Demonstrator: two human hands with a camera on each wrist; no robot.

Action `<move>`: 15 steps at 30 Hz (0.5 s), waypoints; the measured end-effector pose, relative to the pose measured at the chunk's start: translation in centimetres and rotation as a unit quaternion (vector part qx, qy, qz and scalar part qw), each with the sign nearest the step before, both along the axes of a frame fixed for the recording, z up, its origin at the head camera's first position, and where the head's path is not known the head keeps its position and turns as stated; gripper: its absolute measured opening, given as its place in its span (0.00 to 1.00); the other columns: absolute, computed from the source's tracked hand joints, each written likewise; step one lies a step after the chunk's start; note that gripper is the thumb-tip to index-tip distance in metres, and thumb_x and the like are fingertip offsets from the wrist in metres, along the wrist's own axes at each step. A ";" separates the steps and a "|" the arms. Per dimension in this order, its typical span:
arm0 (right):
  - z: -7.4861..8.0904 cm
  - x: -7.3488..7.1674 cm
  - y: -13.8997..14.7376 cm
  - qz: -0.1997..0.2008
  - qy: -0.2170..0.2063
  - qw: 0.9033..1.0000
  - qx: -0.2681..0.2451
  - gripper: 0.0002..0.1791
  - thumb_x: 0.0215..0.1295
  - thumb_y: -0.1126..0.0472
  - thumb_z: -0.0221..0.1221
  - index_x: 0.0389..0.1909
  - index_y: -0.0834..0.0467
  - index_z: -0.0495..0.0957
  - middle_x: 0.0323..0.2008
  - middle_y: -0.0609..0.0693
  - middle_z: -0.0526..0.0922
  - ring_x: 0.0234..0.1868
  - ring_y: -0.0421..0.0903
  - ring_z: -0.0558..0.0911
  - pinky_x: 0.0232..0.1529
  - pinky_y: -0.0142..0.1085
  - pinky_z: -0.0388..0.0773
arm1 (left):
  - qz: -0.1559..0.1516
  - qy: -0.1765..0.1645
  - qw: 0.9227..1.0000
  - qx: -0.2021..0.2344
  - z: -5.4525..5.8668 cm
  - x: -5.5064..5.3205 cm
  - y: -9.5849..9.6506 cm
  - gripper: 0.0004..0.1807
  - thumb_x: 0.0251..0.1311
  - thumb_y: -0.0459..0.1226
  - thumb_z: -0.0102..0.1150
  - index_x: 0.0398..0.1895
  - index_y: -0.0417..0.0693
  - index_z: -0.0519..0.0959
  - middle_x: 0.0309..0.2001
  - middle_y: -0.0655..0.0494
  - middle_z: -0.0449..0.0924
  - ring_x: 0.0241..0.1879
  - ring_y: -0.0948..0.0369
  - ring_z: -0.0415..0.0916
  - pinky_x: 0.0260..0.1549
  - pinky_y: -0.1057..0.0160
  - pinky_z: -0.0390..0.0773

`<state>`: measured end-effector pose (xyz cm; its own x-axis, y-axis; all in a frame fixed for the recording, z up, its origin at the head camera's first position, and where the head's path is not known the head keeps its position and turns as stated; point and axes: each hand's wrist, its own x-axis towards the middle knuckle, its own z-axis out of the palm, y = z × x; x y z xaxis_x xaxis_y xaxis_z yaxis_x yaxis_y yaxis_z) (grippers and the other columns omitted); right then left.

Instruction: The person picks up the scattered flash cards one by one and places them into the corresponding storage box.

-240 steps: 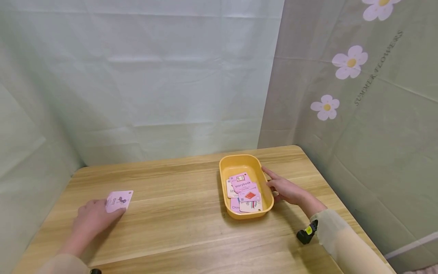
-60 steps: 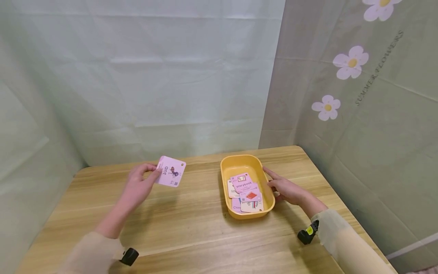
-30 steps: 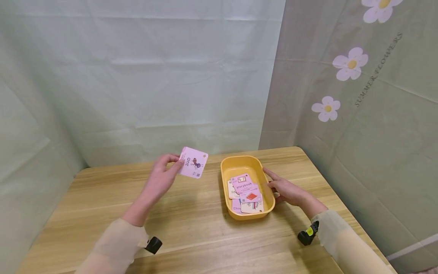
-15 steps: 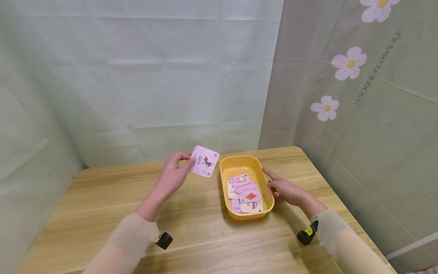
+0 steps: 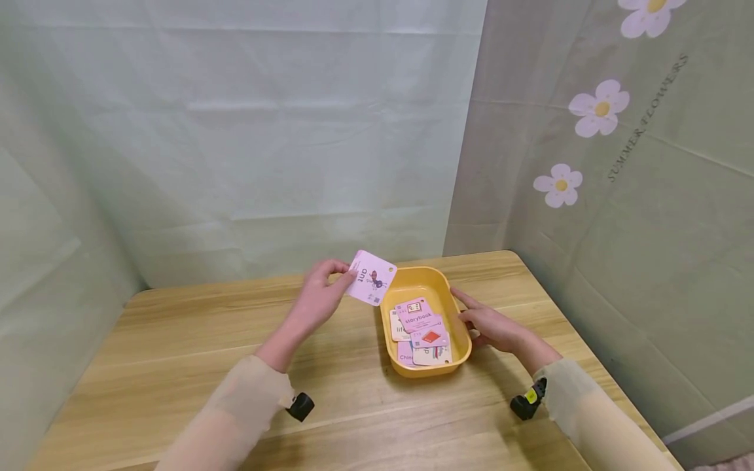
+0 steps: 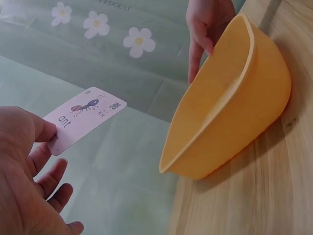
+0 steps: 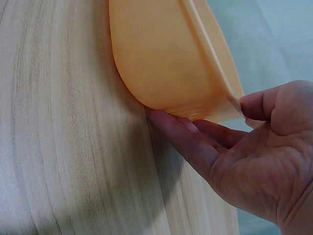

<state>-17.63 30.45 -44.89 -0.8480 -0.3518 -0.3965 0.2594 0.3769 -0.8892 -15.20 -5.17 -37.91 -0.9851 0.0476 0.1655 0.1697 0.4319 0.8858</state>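
My left hand (image 5: 321, 294) pinches a pink flash card (image 5: 372, 278) printed with "ant" and an ant picture. The card is raised, and in the head view its right corner overlaps the far left rim of a yellow tray (image 5: 427, 371). In the left wrist view, thumb and forefinger grip one edge of the card (image 6: 88, 117), the other fingers loosely bent. Several cards lie in the tray, among them a "storybook" card (image 5: 417, 318) and one with a red shape (image 5: 430, 337). My right hand (image 5: 495, 327) touches the tray's right side, fingers against the outer wall.
The tray stands on a wooden table (image 5: 235, 366), right of its middle. Behind the table hangs a pale curtain (image 5: 265, 131), and to the right a grey-green one (image 5: 660, 216) with printed flowers. A black wrist camera (image 5: 300, 407) sits on the left sleeve.
My left hand has lifted the ant card from the table's left side and carried it rightward to the tray's far left rim. My right hand and the tray have stayed in place.
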 end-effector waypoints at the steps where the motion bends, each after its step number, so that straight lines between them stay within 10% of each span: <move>1: 0.0 0.0 0.0 0.000 0.000 1.000 0.000 0.39 0.79 0.60 0.44 0.83 0.39 0.41 0.81 0.58 0.43 0.63 0.59 0.69 0.59 0.61 0.76 | -0.001 0.002 1.000 -0.002 0.0 -0.1 0.2 0.13 0.72 0.45 0.58 0.45 0.43 0.80 0.60 0.47 0.74 0.65 0.49 0.65 0.63 0.44 0.66; 15: 0.1 0.0 0.0 -0.004 -0.002 1.000 0.006 0.38 0.79 0.60 0.45 0.83 0.37 0.42 0.81 0.57 0.45 0.62 0.58 0.71 0.59 0.60 0.76 | -0.018 -0.005 1.000 0.000 -0.4 -1.2 3.6 0.12 0.71 0.45 0.60 0.44 0.46 0.82 0.59 0.48 0.74 0.66 0.48 0.62 0.65 0.44 0.63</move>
<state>-17.60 30.42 -44.74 -0.8489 -0.3402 -0.4046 0.2668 0.3850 -0.8835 -16.44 -1.53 -38.29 -0.9843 0.0827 0.1560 0.1764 0.4261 0.8873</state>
